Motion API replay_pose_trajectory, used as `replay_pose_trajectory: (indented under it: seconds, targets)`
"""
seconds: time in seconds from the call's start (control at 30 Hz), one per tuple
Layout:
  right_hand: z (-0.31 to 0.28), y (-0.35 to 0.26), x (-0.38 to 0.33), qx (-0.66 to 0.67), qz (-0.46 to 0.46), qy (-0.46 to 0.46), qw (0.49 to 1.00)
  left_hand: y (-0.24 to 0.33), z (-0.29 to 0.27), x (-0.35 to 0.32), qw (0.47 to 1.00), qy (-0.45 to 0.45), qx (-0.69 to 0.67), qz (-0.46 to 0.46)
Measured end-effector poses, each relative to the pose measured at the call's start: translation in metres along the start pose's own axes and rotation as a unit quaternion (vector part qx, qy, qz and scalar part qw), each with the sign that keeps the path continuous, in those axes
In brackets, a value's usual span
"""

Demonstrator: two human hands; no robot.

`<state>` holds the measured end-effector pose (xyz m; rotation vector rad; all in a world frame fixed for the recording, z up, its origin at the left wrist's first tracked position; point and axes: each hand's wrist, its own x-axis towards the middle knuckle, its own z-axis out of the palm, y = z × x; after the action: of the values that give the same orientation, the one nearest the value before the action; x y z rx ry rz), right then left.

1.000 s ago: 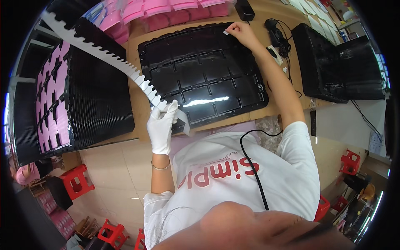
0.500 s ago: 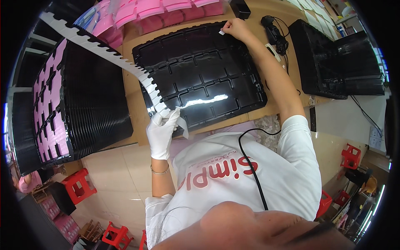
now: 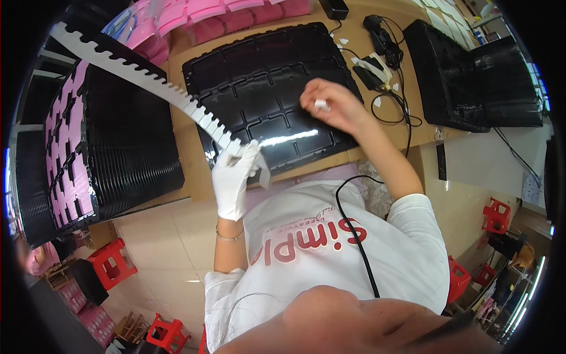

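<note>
My left hand, in a white glove, is closed on the lower end of a long white strip with notches along one edge. The strip slants up to the far left; its loose tail hangs below my fingers. Under both hands lies a shiny black plastic tray with molded ridges and a toothed rim. My bare right hand hovers over the tray's right half, fingers curled. A small white piece shows at its fingers; whether it is pinched or wrapped round one I cannot tell.
A tall stack of black trays stands left, with pink ones beside it. Pink packs line the back. On the right are a black adapter with cables, white scraps and more black trays. Red stools stand on the floor.
My right hand has come back from the tray's far right corner toward its middle right, fingers curling. The left hand still holds the strip and has moved slightly.
</note>
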<state>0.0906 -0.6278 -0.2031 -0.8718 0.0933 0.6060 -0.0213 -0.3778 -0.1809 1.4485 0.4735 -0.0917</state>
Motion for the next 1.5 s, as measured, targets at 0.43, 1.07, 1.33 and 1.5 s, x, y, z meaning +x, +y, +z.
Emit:
replay_pose_trajectory:
  seconds: [0.43, 1.07, 1.33, 1.5]
  targets:
    - [0.048, 0.064, -0.055, -0.373, -0.221, 0.109, 0.895, -0.007, 0.044, 0.006, 0.986, -0.090, -0.138, -0.034]
    - [-0.037, -0.001, -0.078, -0.695, -0.171, 0.207, 0.667, -0.017, 0.059, 0.005, 0.994, -0.111, -0.005, 0.017]
    - [-0.043, 0.007, -0.077, -0.690, -0.204, 0.242, 0.651, -0.019, 0.059, 0.003, 0.993, -0.116, -0.027, 0.026]
    - [-0.039, 0.008, -0.080, -0.674, -0.196, 0.209, 0.681, -0.031, 0.059, 0.001, 0.992, -0.103, 0.001, 0.072]
